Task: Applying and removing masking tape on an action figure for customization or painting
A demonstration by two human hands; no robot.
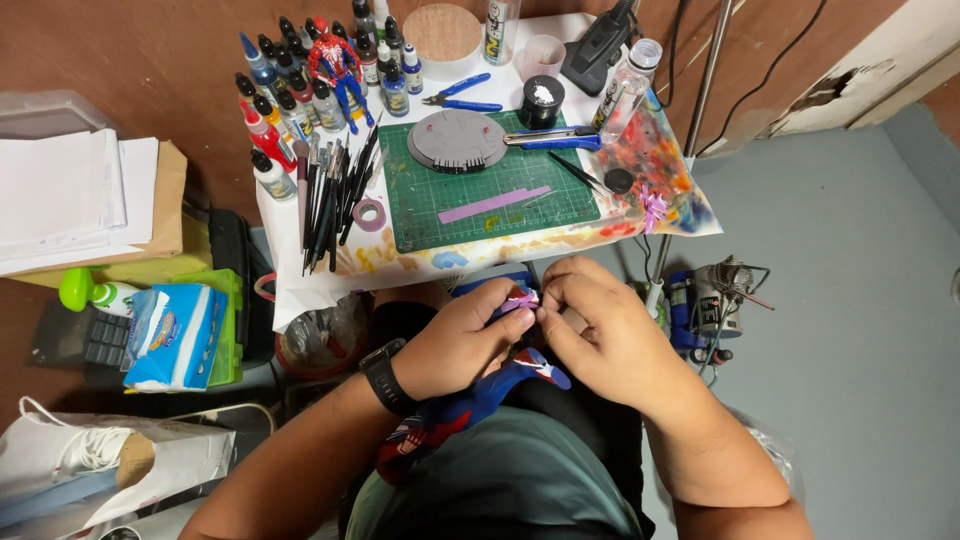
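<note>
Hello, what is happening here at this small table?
A seated person holds a small purple piece between the fingertips of both hands, left hand and right hand, over the lap. In front stands a white table with a green cutting mat, paint bottles, brushes and a grey round part.

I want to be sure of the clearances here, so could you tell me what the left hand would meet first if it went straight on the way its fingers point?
Probably the right hand: the left hand points right across the small purple piece pinched between them.

A green cutting mat (480, 205) lies between paintbrushes (330, 200) and blue pliers (462, 97).
</note>
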